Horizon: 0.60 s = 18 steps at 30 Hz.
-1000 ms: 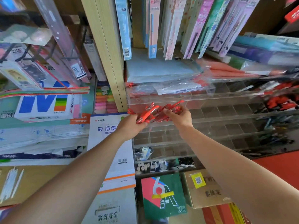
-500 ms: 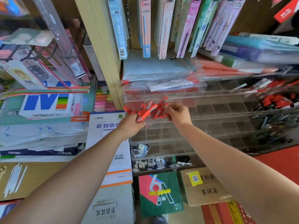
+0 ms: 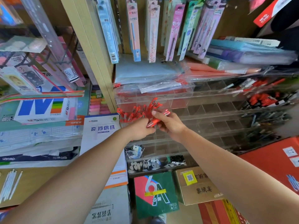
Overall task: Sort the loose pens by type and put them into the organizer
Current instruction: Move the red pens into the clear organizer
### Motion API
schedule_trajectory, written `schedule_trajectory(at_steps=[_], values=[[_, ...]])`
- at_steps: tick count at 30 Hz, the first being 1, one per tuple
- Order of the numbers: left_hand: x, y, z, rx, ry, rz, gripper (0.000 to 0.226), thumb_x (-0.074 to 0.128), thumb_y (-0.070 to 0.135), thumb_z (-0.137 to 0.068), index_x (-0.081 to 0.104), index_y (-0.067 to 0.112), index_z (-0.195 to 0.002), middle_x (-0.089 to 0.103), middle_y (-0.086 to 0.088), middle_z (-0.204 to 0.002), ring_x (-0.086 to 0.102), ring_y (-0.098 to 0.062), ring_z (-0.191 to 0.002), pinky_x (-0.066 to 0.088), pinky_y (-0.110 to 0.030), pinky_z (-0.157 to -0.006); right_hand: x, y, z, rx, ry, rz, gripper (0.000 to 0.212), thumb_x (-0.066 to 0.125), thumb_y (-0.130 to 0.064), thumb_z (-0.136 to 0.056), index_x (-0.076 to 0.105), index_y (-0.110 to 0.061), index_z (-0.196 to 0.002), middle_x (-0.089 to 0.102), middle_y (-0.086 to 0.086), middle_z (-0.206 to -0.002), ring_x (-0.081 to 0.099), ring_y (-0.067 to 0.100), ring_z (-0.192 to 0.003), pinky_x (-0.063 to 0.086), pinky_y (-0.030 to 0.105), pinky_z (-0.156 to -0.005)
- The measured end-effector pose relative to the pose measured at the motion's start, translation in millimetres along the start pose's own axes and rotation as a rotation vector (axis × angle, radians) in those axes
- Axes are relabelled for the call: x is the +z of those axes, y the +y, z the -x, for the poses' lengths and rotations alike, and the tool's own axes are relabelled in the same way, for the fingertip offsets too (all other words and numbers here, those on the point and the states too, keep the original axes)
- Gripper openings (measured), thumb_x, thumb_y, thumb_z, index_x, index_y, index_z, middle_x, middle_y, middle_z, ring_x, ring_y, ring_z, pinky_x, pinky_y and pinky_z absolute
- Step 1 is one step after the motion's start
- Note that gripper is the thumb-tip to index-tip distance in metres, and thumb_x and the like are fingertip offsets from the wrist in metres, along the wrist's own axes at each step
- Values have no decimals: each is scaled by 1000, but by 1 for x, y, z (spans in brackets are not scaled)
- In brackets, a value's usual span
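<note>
While red pens (image 3: 139, 111) are bunched: none of this bundle slotted yet, I judge.
Left hand (image 3: 140, 130): grips the bundle, just before the organizer (image 3: 210, 109).
Right hand (image 3: 169, 124): pinches pens from it.
Organizer: right cells hold pens; left cells to fill.

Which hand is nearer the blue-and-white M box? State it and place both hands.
Left. The left hand grips the red pens right of the M box; the right hand holds the same pens farther right, beyond the left hand.
</note>
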<state>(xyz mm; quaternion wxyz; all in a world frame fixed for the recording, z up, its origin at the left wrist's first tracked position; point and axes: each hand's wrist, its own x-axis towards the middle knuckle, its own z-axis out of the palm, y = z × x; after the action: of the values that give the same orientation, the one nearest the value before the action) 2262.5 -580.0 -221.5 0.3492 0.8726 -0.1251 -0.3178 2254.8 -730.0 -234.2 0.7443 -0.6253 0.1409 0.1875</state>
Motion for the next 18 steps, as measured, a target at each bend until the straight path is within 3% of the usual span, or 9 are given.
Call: schedule_trajectory(at_steps=[3, 8, 12, 15, 17, 18], values=[[8, 10, 0, -14, -50, 39, 10, 53, 21, -97, 49, 12, -97, 47, 0, -72, 44, -12, -59, 37, -23, -51, -7, 2, -1, -1, 124, 16, 13, 66, -7, -84, 57, -7, -75, 53, 2, -52, 41, 8, -39, 30, 18, -36], [7, 10, -4, -133, -152, -13, 20, 52, 27, -97, 50, 8, -103, 57, -4, -75, 52, -17, -60, 46, -26, -53, -26, 3, 1, 4, 287, -56, 18, 65, -5, -84, 54, -9, -71, 53, 3, -54, 38, 6, -37, 29, 17, -35], [11, 12, -11, -81, -111, -197, 24, 48, 38, -98, 50, 14, -95, 52, -6, -81, 48, -20, -69, 40, -32, -64, -33, 8, 0, 63, 229, -214, 23, 68, -11, -85, 51, -10, -70, 51, 4, -59, 34, 8, -41, 23, 18, -34], [16, 21, -17, -43, -84, -175, 20, 49, 34, -98, 45, 17, -88, 48, -3, -79, 44, -16, -67, 36, -31, -62, -35, 4, 1, 35, 236, -141, 20, 66, -11, -87, 52, -9, -72, 51, 5, -60, 38, 7, -39, 27, 18, -34], [15, 23, -22, -44, -50, -109, 19, 55, 31, -95, 47, 15, -101, 51, -4, -88, 47, -17, -72, 38, -31, -65, -42, -4, -2, -5, 323, -73, 18, 62, -7, -87, 53, -9, -71, 53, 7, -63, 40, 7, -39, 30, 18, -35], [12, 22, -24, -55, -27, -94, 28, 59, 30, -93, 47, 14, -113, 54, -5, -97, 50, -18, -79, 40, -31, -68, -48, -9, -5, -25, 376, -51, 18, 61, -6, -86, 53, -9, -71, 53, 6, -63, 41, 7, -40, 31, 18, -35]])
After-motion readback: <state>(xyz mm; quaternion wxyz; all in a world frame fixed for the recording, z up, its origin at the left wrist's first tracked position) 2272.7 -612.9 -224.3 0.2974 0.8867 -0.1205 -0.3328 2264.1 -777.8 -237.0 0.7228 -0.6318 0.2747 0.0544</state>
